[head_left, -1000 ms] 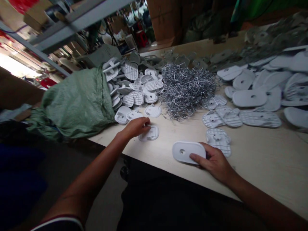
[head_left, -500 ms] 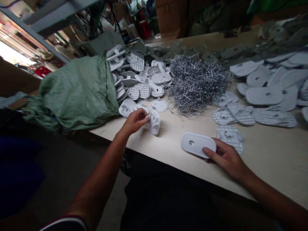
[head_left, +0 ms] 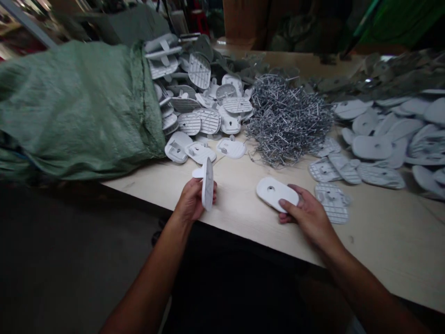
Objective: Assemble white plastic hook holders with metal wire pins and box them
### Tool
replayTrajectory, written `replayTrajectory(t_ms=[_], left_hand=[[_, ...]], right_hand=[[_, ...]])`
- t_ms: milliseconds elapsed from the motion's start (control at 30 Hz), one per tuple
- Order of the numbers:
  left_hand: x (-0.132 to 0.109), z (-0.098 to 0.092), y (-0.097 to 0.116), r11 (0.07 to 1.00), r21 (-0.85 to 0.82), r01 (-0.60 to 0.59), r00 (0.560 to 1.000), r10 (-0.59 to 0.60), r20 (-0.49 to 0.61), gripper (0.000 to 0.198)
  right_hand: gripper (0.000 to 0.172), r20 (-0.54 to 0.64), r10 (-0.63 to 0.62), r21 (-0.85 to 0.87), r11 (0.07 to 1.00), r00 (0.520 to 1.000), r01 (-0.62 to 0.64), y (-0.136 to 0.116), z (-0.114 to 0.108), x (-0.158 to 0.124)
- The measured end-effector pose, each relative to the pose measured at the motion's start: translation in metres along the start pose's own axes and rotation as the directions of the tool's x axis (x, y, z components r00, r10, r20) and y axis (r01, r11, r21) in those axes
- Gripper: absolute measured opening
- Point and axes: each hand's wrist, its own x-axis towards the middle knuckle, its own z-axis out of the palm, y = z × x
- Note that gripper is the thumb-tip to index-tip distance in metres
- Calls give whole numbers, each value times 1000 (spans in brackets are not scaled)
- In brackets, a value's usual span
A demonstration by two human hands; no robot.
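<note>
Plates of white plastic spill from the mouth of a green woven sack across a pale table, and a tangled heap of steel wire clips sits just beside them. The left hand stands near the table's front edge, closed around a ribbed white plate held up edge-on. Over to the right, the right hand is curled around the near end of a smooth oval plate, its fingers partly closed, with the plate low over the table. Two ribbed plates lie just beyond those fingers, and more plates crowd the far right.
</note>
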Motion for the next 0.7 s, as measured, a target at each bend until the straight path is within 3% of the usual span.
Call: replayTrajectory(t_ms=[67,133,233,300,333,367,433,533,633,700], left_hand=[[-4,-4,-2,998,-60,13,1000,-14,-4,48],[-7,-9,-2,993,-119,23,1000,-22,5,48],[-9,-16,-1,977,-211,36,999,-30,31,42],[-10,-20,-3,964,-262,31,999,-26,23,37],[-11,-21,-4,961,-274,27,1000,-24,15,35],[-12,-21,-6,962,-273,26,1000,-24,11,34],[-15,-18,-11,969,-245,28,999,-24,22,33],[-22,-4,-18,975,-222,13,999,-5,35,34],[-29,11,-21,972,-236,-4,999,13,37,33],[-32,15,-21,971,-240,-20,998,34,54,33]], right_hand=[[111,-13,-12,-92,996,1000,10,3,3,-2],[100,-37,-78,-297,953,996,63,2,-1,-3],[81,-53,-270,-682,713,961,163,-8,-12,-4],[79,-40,-373,-819,544,927,183,-21,-18,-5],[79,-41,-412,-842,505,910,190,-28,-19,-7],[79,-47,-441,-839,505,896,205,-35,-17,-9],[76,-30,-434,-752,604,900,266,-47,-3,-17],[71,180,-227,-493,821,957,288,-55,36,-35],[54,430,-28,-335,923,903,188,-48,80,-48],[42,474,17,-256,959,880,119,-39,100,-51]])
